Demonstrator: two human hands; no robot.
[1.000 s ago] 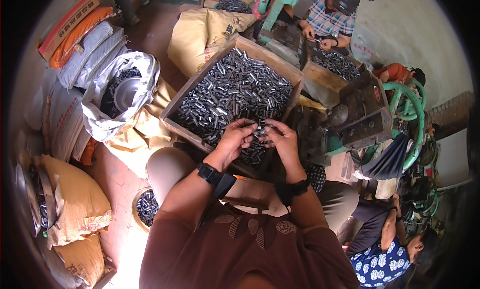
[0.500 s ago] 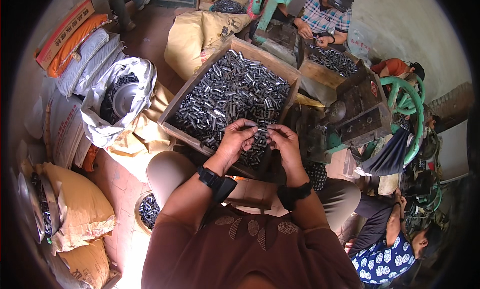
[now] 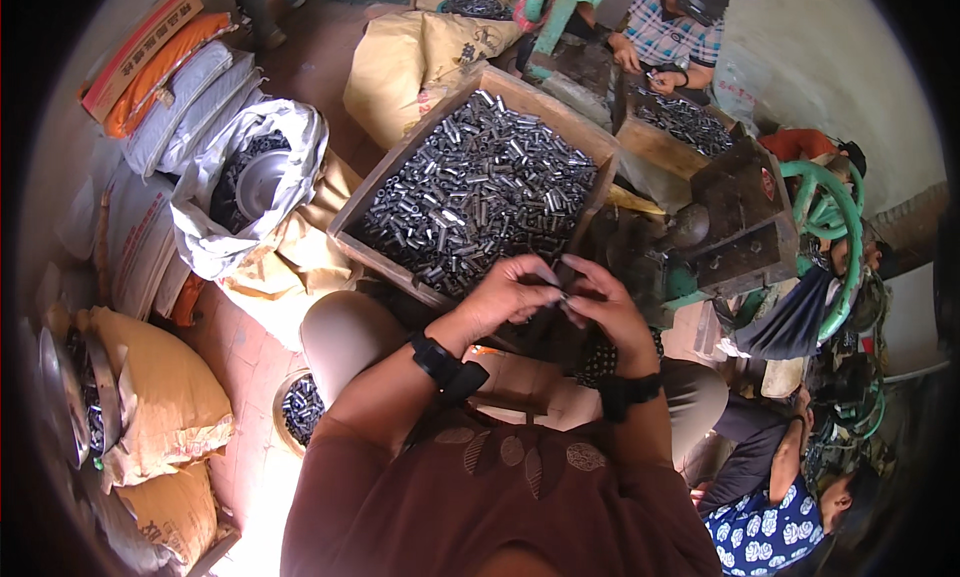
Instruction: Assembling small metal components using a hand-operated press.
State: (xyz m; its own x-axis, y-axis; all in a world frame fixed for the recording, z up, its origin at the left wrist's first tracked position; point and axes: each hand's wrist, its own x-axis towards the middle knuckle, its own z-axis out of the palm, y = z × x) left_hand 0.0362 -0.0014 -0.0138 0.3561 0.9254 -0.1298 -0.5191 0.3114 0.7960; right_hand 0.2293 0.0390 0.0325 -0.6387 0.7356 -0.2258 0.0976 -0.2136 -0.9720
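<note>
My left hand point(image 3: 508, 297) and my right hand point(image 3: 606, 307) meet at the fingertips over the near edge of a wooden box point(image 3: 385, 254). The fingers of both are pinched together; whatever small piece is between them is hidden by the fingertips. Loose in the box lies a heap of short, shiny metal tubes point(image 3: 475, 187). A dark band with a block-like device point(image 3: 447, 367) is strapped to my left wrist, and another dark band point(image 3: 630, 395) to my right.
Left of the box stands a white sack point(image 3: 205, 247) holding metal pieces and a round bowl point(image 3: 262, 184). A bowl of pieces point(image 3: 300, 412) sits by my left knee. Green-wheeled machinery point(image 3: 840, 247) is at right. One co-worker point(image 3: 675, 37) handles pieces at another box point(image 3: 660, 147); another person point(image 3: 765, 522) sits lower right.
Both hands have moved right and toward me, from over the heap to the box's near edge. The small metal piece seen at the fingertips before is now hidden. The whole view has shifted slightly.
</note>
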